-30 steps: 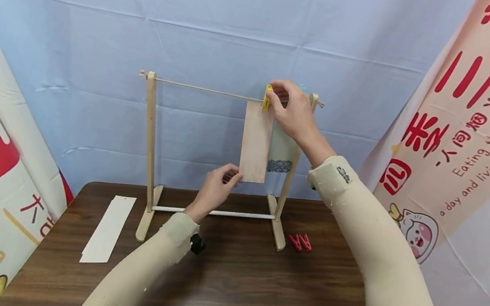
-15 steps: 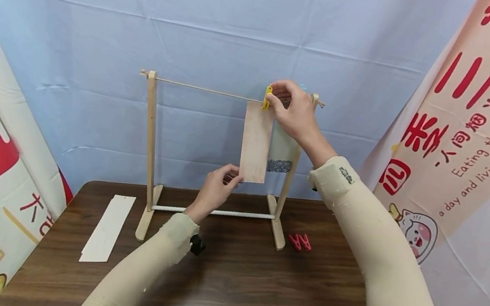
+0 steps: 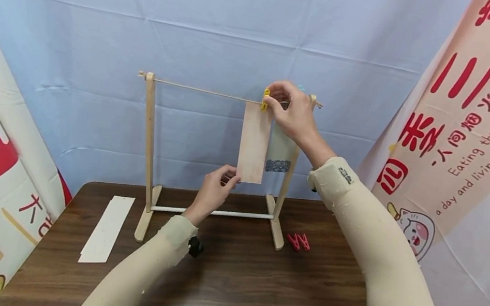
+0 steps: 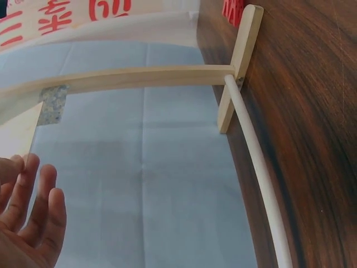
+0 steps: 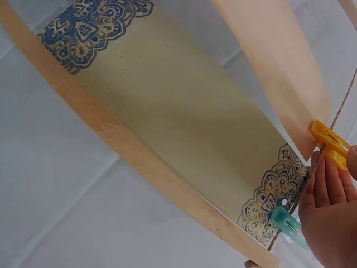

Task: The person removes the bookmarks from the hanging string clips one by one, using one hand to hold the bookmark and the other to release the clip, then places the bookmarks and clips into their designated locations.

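Note:
A plain pale strip (image 3: 253, 143) hangs upright at the cord (image 3: 206, 90) of a small wooden rack (image 3: 149, 134). My right hand (image 3: 296, 114) pinches a yellow clothespin (image 5: 328, 140) at the strip's top edge, where it bites the strip at the cord in the right wrist view. Down at the strip's lower left corner, my left hand (image 3: 213, 189) pinches the edge between thumb and fingertips. Behind and to the right hangs a second strip (image 5: 178, 111) with blue lace-like patterned ends, clipped by a teal clothespin (image 5: 285, 222).
Two red clothespins (image 3: 298, 241) lie on the dark wooden table (image 3: 244, 294) right of the rack's foot. White strips (image 3: 107, 230) lie overlapped at the left. A white crossbar (image 3: 241, 215) joins the rack's feet. Pale cloth (image 3: 225, 25) hangs behind.
The yellow clothespin and my right fingertips sit slightly lower at the cord. My left hand keeps its pinch on the strip's corner. The head view has shifted a little.

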`<state>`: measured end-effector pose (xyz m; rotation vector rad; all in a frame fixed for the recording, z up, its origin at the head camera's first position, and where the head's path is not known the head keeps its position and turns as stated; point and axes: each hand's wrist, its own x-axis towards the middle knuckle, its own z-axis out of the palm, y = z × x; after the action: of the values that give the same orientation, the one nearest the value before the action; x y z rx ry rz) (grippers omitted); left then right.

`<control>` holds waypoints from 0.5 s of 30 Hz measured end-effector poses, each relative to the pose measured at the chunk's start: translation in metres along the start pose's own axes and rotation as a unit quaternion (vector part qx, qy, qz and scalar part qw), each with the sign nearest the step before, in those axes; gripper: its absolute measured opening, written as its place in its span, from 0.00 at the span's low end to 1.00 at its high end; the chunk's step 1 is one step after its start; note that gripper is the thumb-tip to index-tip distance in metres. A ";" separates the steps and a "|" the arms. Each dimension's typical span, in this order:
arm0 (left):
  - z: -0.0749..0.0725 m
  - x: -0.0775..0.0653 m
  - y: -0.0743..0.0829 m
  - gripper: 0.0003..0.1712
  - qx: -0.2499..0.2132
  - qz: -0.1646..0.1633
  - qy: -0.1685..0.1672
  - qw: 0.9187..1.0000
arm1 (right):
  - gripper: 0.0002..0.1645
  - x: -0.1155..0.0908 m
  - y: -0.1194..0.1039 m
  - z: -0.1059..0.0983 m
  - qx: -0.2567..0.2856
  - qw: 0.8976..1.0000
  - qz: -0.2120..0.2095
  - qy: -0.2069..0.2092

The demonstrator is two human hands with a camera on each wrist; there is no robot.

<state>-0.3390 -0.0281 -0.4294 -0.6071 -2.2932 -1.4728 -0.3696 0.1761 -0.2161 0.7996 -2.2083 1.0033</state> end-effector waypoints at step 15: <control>0.000 -0.003 -0.004 0.08 0.002 0.002 0.003 1.000 | 0.12 -0.001 -0.002 0.003 0.008 1.000 -0.009 0.026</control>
<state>-0.3389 -0.0296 -0.4339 -0.6047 -2.2884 -1.4666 -0.3687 0.1729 -0.2175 0.7909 -2.1485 1.0233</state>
